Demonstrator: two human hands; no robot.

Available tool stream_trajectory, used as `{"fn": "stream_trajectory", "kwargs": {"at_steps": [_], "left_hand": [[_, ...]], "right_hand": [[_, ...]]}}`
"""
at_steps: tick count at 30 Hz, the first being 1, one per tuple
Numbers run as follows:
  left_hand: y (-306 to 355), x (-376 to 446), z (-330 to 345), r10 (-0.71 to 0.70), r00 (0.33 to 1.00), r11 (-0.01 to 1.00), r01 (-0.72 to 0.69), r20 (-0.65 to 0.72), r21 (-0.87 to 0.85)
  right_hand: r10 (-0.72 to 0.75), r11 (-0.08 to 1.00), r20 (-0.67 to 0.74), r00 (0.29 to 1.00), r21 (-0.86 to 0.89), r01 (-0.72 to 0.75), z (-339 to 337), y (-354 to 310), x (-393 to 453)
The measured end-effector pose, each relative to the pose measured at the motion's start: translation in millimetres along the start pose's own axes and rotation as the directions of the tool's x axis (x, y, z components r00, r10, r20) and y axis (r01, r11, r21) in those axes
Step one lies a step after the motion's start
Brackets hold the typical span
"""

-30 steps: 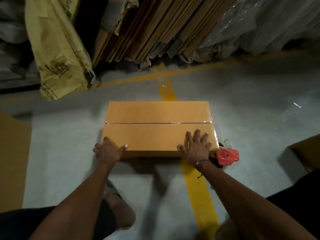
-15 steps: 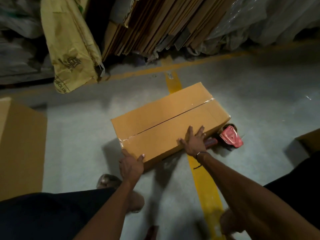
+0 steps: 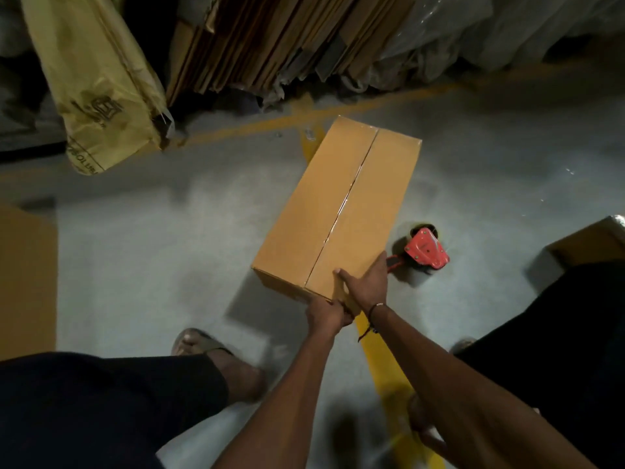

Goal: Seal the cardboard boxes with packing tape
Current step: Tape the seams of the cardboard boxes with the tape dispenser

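Nearest: dark trouser legs at bottom left and right, sandalled foot (image 3: 203,343) on the concrete floor (image 3: 152,265). Both forearms reach forward to the near end of the cardboard box (image 3: 338,211). Left hand (image 3: 326,314) at the box's near corner, fingers curled against the near end face, gripping that lower edge; finger detail partly hidden by the right hand. Right hand (image 3: 367,286) lies over the near right top edge, thumb on the top face, fingers wrapping down the right side; holds the box. Cord bracelet on right wrist.

Box sits on the floor mid-frame, long axis running away and slightly right, across the yellow floor line (image 3: 382,374). Flaps closed, glossy clear tape along the centre seam.

Red tape dispenser (image 3: 426,252) on the floor just right of the box's near right corner, not touched.

Brown box (image 3: 27,282) at left floor edge, another box corner (image 3: 588,245) at right edge.

Far: yellow printed sack (image 3: 101,82) leaning upper left, flattened cardboard sheets (image 3: 270,38) stacked upright, clear plastic wrap (image 3: 473,35) upper right.
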State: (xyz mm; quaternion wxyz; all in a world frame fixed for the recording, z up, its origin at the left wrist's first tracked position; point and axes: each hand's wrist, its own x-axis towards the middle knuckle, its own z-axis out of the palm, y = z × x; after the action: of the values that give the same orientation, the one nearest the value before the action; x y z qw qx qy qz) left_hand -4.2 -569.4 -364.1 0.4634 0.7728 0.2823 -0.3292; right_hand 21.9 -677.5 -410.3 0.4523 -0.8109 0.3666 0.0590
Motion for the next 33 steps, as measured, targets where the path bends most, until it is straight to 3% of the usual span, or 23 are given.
{"fn": "stream_trajectory", "kwargs": {"at_steps": [3,4,6,8,10,12,17,19,24,29,33], "left_hand": [[-9,6,-10,0.007,0.992,0.995,0.005,0.123,-0.095],[-12,8,-18,0.012,0.994,0.998,-0.006,0.11,-0.056],[-15,12,-37,0.111,0.988,0.984,-0.095,-0.103,0.15],[-12,18,-57,0.223,0.907,0.965,-0.152,-0.357,0.214],[-2,31,-72,0.31,0.833,0.946,-0.22,-0.459,0.24],[9,47,-86,0.333,0.82,0.927,-0.194,-0.466,0.32],[28,81,-116,0.25,0.945,0.892,-0.14,-0.211,0.431],[27,85,-118,0.235,0.961,0.868,-0.139,-0.148,0.476],[16,82,-100,0.253,0.938,0.853,-0.1,-0.237,0.513],[13,71,-73,0.134,0.924,0.96,-0.031,-0.359,0.28],[17,68,-54,0.05,0.929,0.994,-0.011,-0.367,0.109]], "right_hand": [[0.093,0.987,-0.026,0.995,0.136,-0.088,6,5,-25],[0.122,0.98,-0.013,0.992,0.159,-0.118,9,5,-33],[0.209,0.962,0.024,0.978,0.174,-0.21,16,0,-44],[0.293,0.941,0.039,0.955,0.165,-0.295,21,-9,-48],[0.356,0.924,0.024,0.934,0.141,-0.356,24,-18,-47],[0.376,0.923,0.004,0.926,0.088,-0.375,26,-24,-44],[0.342,0.939,-0.02,0.939,0.033,-0.342,28,-19,-35],[0.326,0.945,-0.04,0.944,0.014,-0.326,29,-16,-32],[0.227,0.972,-0.051,0.973,-0.052,-0.23,16,-17,-16],[0.002,0.994,0.053,0.999,-0.112,0.004,-11,-28,28],[-0.079,0.988,0.096,0.992,-0.122,0.09,-29,-33,67]]}}
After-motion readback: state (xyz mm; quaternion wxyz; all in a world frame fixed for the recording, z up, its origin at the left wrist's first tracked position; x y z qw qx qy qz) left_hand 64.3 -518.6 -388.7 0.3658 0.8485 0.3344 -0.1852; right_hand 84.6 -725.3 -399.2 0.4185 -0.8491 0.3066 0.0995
